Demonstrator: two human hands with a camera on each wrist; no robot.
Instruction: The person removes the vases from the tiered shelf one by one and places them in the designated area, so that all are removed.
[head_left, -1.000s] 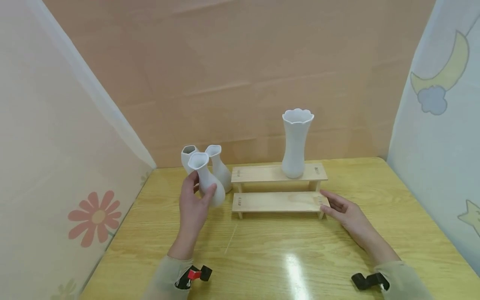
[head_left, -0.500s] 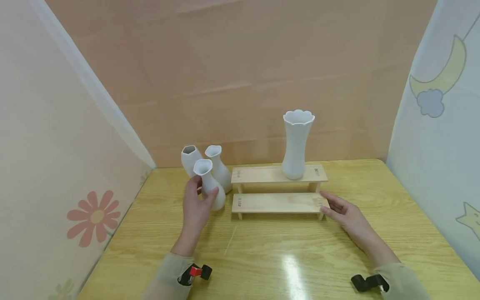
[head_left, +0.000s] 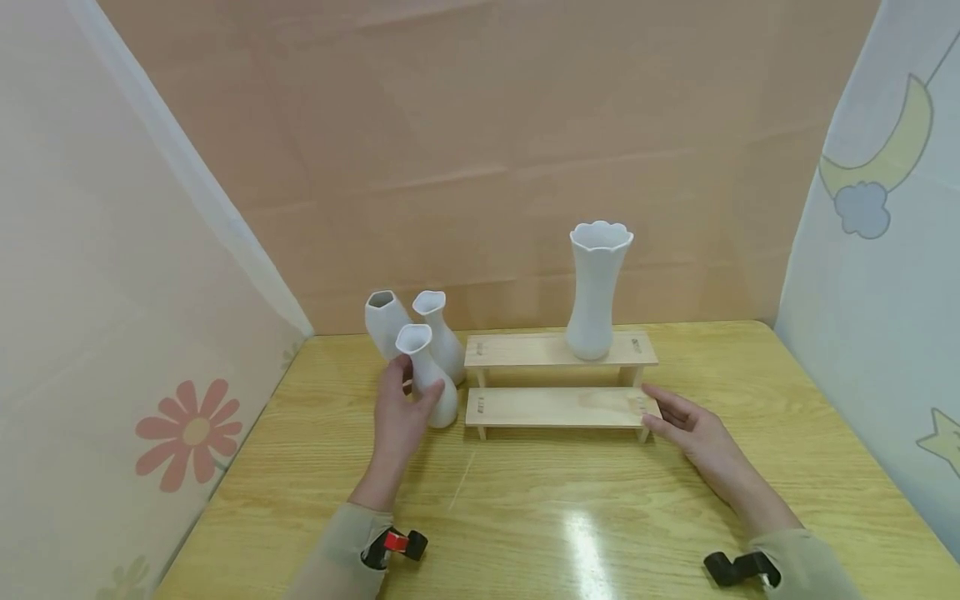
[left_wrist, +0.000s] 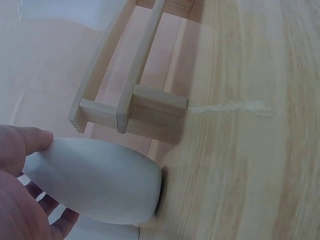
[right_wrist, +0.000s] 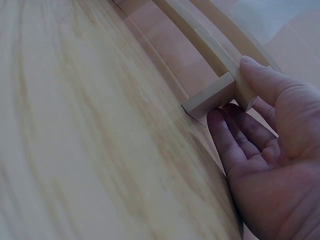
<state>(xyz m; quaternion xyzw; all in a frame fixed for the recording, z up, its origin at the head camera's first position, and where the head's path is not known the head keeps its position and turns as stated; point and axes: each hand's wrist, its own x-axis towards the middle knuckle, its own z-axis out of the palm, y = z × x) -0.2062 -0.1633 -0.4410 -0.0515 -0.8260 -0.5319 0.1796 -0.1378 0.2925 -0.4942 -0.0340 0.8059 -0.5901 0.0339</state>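
My left hand [head_left: 403, 410] holds a small white vase [head_left: 437, 385] by its body, thumb on the near side and fingers behind. In the left wrist view that vase [left_wrist: 102, 180] has its base at the tabletop, a dark shadow along it. My right hand [head_left: 697, 435] grips the right end of the lower step of a two-step wooden stand [head_left: 555, 407]. The right wrist view has the thumb on the board's edge and the fingers by the stand's leg [right_wrist: 210, 95]. A tall white vase with a scalloped rim [head_left: 592, 292] stands on the upper step, right of centre.
Behind the held vase stand two more white vases, one with an angular mouth [head_left: 385, 321] and one with a wavy rim [head_left: 444, 337]. All rest on a wood-grain table [head_left: 525, 508]. A peach backdrop [head_left: 480, 167] closes the back, with patterned sheets at both sides.
My left hand has lowered the small vase to the table, slightly rightward and toward me, and it stands more upright. The right hand keeps its place on the stand.
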